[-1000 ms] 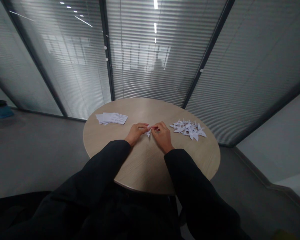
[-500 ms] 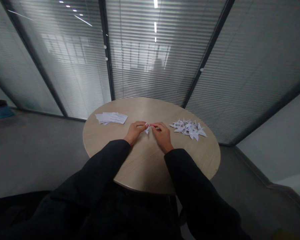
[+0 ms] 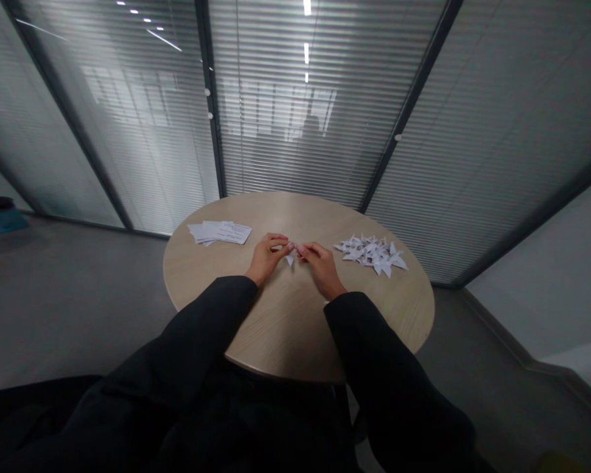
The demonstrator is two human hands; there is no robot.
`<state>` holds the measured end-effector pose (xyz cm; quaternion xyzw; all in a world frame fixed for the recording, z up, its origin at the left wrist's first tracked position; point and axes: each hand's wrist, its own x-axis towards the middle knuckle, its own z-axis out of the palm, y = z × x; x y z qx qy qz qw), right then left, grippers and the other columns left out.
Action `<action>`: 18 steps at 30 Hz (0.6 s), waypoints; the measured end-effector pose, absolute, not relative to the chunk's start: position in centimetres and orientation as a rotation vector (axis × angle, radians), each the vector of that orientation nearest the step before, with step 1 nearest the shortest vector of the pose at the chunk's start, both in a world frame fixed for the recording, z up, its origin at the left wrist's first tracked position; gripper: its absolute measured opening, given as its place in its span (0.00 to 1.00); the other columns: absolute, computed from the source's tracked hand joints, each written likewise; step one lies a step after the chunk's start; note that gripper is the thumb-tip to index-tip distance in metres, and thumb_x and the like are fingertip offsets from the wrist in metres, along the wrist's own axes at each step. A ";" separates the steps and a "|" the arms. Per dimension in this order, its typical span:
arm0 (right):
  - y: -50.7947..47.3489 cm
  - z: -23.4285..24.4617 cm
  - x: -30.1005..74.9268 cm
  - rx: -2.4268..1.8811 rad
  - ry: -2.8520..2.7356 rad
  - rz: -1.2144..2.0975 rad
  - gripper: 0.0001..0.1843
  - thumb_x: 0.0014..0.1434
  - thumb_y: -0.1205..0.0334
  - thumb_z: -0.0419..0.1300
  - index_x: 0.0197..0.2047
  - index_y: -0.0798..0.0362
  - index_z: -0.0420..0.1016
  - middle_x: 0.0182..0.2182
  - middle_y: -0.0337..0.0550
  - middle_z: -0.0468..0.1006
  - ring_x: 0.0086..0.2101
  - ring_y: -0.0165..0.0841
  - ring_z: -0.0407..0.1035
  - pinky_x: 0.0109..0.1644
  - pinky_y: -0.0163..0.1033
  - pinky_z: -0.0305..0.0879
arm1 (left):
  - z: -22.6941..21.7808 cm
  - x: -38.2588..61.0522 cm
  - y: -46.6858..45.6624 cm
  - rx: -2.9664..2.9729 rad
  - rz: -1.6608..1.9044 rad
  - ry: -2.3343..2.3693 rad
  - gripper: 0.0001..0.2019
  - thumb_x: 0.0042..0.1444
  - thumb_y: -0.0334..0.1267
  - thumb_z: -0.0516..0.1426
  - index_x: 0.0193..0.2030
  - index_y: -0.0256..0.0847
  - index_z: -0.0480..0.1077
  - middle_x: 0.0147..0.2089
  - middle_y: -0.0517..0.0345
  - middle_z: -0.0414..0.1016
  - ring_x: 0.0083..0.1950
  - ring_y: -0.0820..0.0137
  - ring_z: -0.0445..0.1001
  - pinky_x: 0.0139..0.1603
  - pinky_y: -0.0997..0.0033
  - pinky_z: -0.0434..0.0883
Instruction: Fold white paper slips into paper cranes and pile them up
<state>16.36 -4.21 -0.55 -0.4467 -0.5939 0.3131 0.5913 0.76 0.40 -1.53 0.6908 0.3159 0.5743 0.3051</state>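
My left hand (image 3: 266, 258) pinches a small white folded-paper crane (image 3: 289, 260) between thumb and fingers, over the middle of the round table. A pointed part of the crane hangs below the fingertips, while the rest is largely covered by them. Close beside it on the right, my right hand (image 3: 321, 264) has its thumb and index finger pinched together at the crane's upper tip. The exact contact there is too small to make out clearly. A heap of white paper cranes (image 3: 372, 253) lies to the right of my right hand.
Several white paper sheets (image 3: 221, 232), some with print, lie loosely stacked at the table's left. The pale wooden table (image 3: 285, 328) stands before a glass partition with blinds (image 3: 295, 157). A blue bin (image 3: 2, 217) is on the floor at far left.
My right hand's fingers have curled and shifted slightly at the crane's tip. My left fingers have lifted a little. The sheets and the heap of cranes are unchanged.
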 end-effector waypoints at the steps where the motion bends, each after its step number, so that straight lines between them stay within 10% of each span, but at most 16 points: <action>1: -4.3 -0.5 16.4 -1.023 -1.377 0.750 0.15 0.52 0.48 0.63 0.32 0.52 0.76 0.29 0.41 0.77 0.32 0.34 0.70 0.40 0.41 0.68 | -1.6 0.8 0.4 1.841 1.522 0.830 0.11 0.51 0.46 0.63 0.33 0.40 0.78 0.44 0.49 0.73 0.48 0.64 0.73 0.45 0.63 0.73; 18: -4.6 0.1 16.7 -1.003 -1.342 0.851 0.12 0.50 0.52 0.65 0.30 0.51 0.76 0.28 0.39 0.77 0.33 0.33 0.70 0.44 0.41 0.66 | -0.8 0.3 -0.2 2.145 1.554 0.769 0.06 0.56 0.39 0.61 0.37 0.43 0.78 0.44 0.51 0.72 0.48 0.66 0.71 0.44 0.64 0.74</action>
